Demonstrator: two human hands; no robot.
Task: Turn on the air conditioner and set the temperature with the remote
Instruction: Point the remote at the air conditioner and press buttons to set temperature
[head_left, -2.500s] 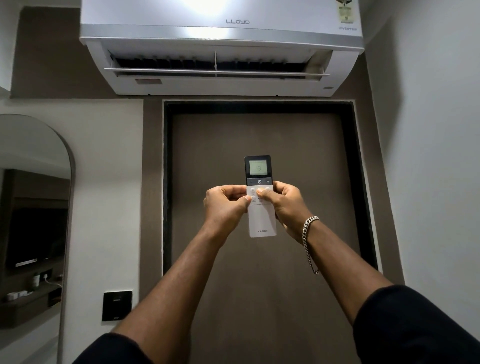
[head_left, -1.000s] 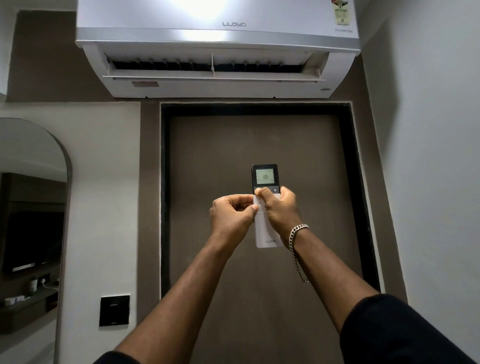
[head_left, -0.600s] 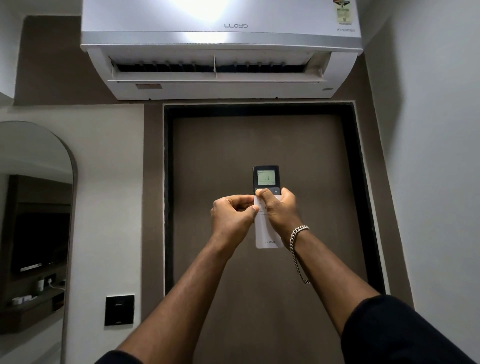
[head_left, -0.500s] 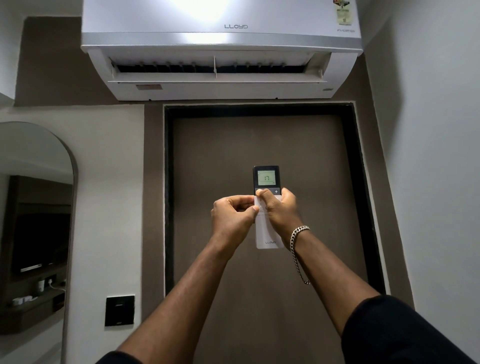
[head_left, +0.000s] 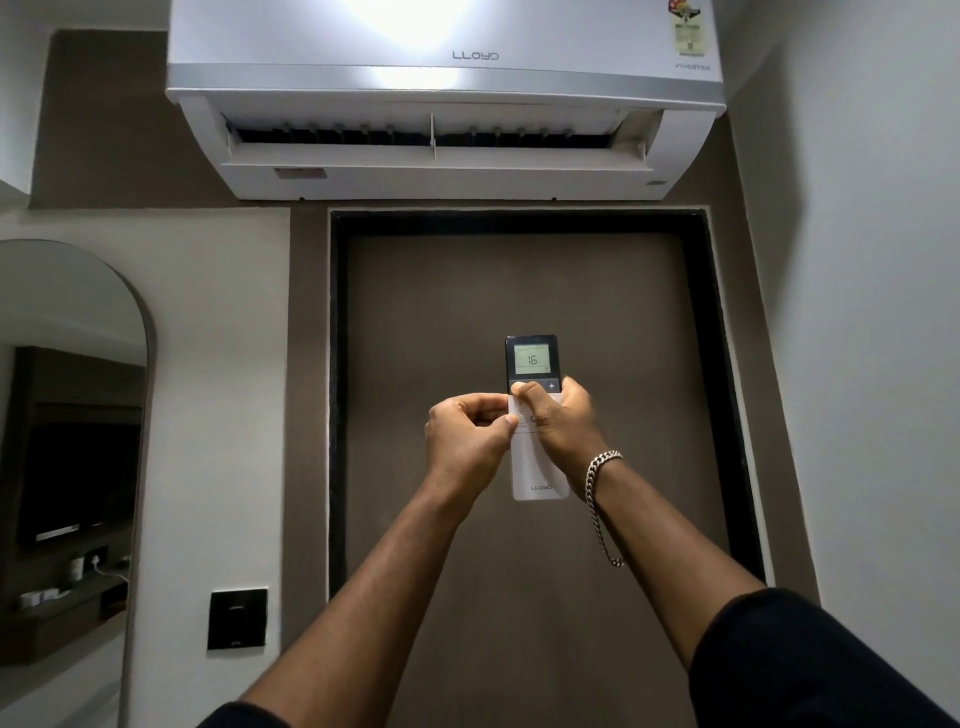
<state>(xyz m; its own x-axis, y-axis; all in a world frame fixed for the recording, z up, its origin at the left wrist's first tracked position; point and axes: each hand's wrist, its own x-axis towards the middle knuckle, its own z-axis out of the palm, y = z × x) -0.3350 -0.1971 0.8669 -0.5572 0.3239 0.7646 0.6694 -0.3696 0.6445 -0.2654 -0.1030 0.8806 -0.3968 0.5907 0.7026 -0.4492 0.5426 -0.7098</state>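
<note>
A white wall air conditioner (head_left: 447, 78) hangs high above a brown door, its louvre flap open. I hold a slim white remote (head_left: 537, 470) with a black top upright in front of the door; its lit screen reads 16. My right hand (head_left: 563, 423) grips the remote's right side, the thumb lying on the left button of the black button row. My left hand (head_left: 467, 436) pinches the remote's left edge, thumb on its white face. A chain bracelet hangs on my right wrist.
The brown door (head_left: 519, 291) in a black frame fills the middle. An arched mirror (head_left: 67, 415) stands on the left wall, with a black switch plate (head_left: 237, 618) beside it. A white wall closes in on the right.
The remote's screen has gone from 19 through 18 and 17 down to 16. My right thumb moved up from the white face onto the black button row. The hands barely shifted.
</note>
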